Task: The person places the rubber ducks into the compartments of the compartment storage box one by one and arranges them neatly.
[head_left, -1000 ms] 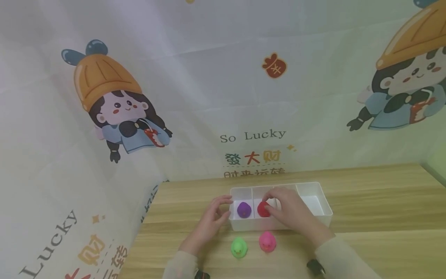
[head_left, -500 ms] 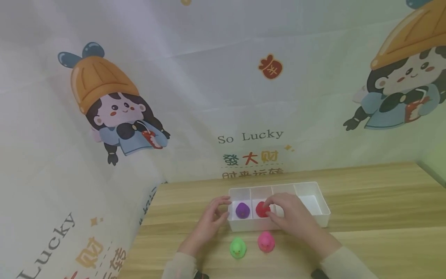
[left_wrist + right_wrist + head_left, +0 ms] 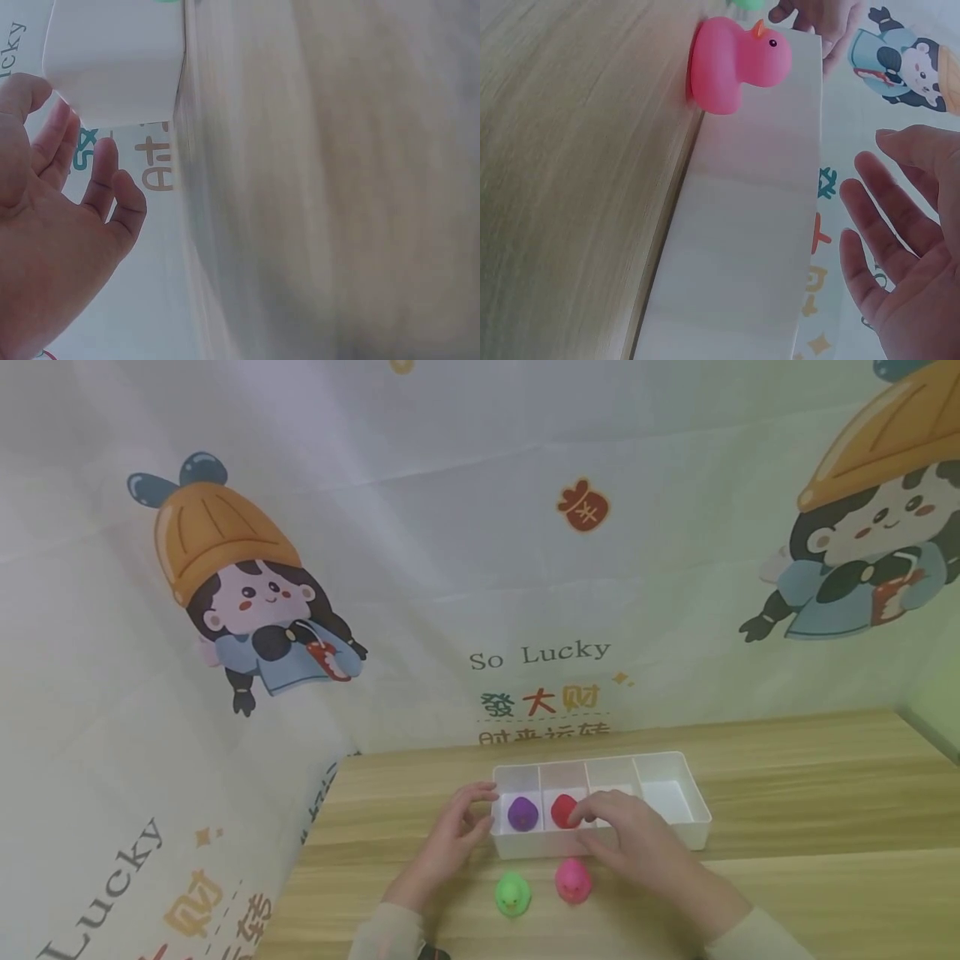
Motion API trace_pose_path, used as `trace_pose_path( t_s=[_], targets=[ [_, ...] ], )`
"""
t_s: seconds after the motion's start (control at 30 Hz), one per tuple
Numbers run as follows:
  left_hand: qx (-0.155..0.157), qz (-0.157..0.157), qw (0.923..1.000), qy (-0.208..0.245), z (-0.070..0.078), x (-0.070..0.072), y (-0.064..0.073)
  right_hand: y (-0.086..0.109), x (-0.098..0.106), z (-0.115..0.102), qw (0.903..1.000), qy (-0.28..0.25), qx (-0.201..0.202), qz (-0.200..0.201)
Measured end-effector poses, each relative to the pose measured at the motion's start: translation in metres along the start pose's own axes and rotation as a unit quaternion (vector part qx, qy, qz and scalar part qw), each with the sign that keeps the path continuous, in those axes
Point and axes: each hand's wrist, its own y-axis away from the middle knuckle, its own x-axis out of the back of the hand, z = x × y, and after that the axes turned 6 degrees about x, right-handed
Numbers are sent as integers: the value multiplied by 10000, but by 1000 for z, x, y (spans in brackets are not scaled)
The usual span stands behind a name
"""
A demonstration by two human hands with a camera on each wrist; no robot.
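Observation:
A white box (image 3: 600, 842) with a row of compartments stands on the table. The leftmost compartment holds a purple toy duck (image 3: 522, 814); a red toy duck (image 3: 564, 811) sits in the one beside it. My left hand (image 3: 452, 829) touches the box's left end with its fingertips, the other fingers loosely bent. Over the front rim, just right of the red duck, is my right hand (image 3: 637, 843), its fingers spread and holding nothing. A pink toy duck (image 3: 731, 64) and a green toy duck (image 3: 513, 894) stand on the table before the box.
The wooden table (image 3: 810, 793) extends to both sides of the box. Behind it hangs a pale cloth (image 3: 420, 568) printed with cartoon figures and lettering. The right part of the box is partly covered by my right hand.
My right hand has let go of the red duck and drawn back to the right and toward me. The red duck stays in its compartment. My left hand keeps its place.

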Motion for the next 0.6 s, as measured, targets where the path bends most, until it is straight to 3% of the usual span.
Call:
trace_pose_path(
  t_s=[0.6],
  targets=[
    [-91, 5, 9999, -85, 2, 1, 1, 10, -5, -9, 9999, -48, 112, -18]
  ],
)
